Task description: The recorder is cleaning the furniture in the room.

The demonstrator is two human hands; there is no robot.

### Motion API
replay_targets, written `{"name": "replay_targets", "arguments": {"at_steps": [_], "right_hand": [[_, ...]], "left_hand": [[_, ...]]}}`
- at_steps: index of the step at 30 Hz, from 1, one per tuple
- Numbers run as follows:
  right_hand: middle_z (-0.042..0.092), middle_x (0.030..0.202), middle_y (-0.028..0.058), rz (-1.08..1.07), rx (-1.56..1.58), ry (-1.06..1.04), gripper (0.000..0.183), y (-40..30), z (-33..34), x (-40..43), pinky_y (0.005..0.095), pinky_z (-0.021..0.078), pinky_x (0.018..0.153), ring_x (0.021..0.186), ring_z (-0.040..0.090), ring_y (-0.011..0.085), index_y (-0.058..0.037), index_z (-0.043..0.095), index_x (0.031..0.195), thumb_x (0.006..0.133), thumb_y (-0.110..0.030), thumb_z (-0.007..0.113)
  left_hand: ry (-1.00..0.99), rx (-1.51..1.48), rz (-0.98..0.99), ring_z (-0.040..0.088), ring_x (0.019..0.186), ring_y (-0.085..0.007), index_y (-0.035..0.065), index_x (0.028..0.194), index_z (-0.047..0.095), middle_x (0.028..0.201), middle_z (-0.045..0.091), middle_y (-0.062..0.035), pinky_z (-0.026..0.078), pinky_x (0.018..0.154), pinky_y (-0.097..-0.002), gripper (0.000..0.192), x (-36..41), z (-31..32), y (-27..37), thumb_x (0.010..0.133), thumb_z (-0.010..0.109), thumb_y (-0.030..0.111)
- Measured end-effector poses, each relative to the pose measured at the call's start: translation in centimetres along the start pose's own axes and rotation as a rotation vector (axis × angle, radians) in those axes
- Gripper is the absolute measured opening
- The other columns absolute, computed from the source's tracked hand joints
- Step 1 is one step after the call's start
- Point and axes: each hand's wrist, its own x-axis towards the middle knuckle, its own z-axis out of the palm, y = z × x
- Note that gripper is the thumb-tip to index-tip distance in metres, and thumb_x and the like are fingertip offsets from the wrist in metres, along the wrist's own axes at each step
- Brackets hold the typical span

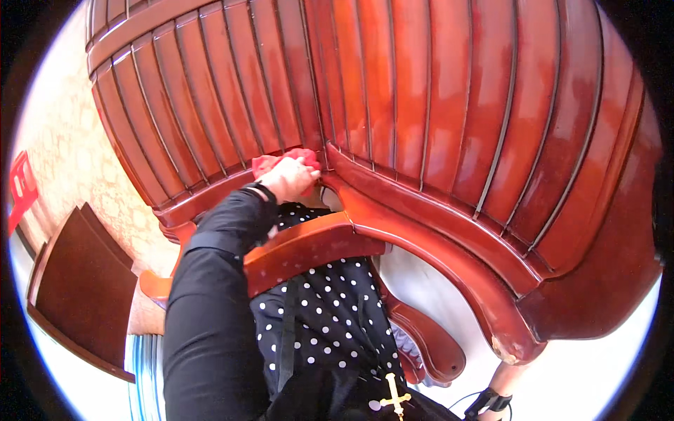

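My left hand (292,176), in a black sleeve, grips a bunched red cloth (267,163). The cloth lies at the inner corner of a glossy red-brown wooden bench or chair (410,94), where two slatted panels meet beside the frame rail. Below the hand, a curved wooden armrest (437,239) runs to the lower right, its end worn and pale. Beyond that end, my right forearm (505,381) with a black wristband shows at the lower right; the right hand (509,363) is mostly hidden behind the wood, so its grip is unclear.
A dark wooden panel of other furniture (87,284) stands at the left, near blue-striped fabric (145,373). A red plastic object (23,184) is at the far left. A polka-dot apron (326,321) and a gold cross ornament (395,397) hang close below the armrest.
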Motion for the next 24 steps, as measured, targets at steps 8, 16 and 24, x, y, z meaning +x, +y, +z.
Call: {"name": "replay_targets", "arguments": {"at_steps": [8,16,24], "right_hand": [[0.043,0.131,0.0165,-0.04,-0.036,0.005,0.051,-0.5,1.5,-0.4,0.0366,0.038,0.099,0.119,0.044,0.0243,0.0013,0.04,0.131,0.095,-0.035,0.043],[0.044,0.131,0.0163,-0.084,-0.064,-0.008,0.05,-1.1,2.4,-1.0,0.0367,0.0381,0.099,0.119,0.044,0.0244,0.0013,0.04,0.13,0.095,-0.034,0.043],[0.044,0.131,0.0162,-0.102,-0.069,0.016,0.05,-1.1,2.5,-1.6,0.0367,0.0381,0.099,0.119,0.044,0.0245,0.0014,0.041,0.13,0.095,-0.034,0.042]], "left_hand": [[0.002,-0.335,-0.498,0.062,0.095,-0.0309,0.0136,0.108,0.059,0.095,0.065,-0.0137,0.049,0.081,-0.0406,0.046,-7.9,-2.7,-3.2,0.067,0.065,0.033],[0.385,-0.438,-0.03,0.046,0.117,-0.0334,0.0147,0.121,0.051,0.121,0.053,-0.0103,0.04,0.092,-0.0473,0.061,-3.0,-4.2,1.9,0.063,0.07,0.015],[0.109,0.015,0.179,0.047,0.113,-0.0228,0.0175,0.125,0.051,0.118,0.054,0.0,0.038,0.092,-0.0407,0.059,1.2,-0.7,1.7,0.069,0.067,0.028]]}}
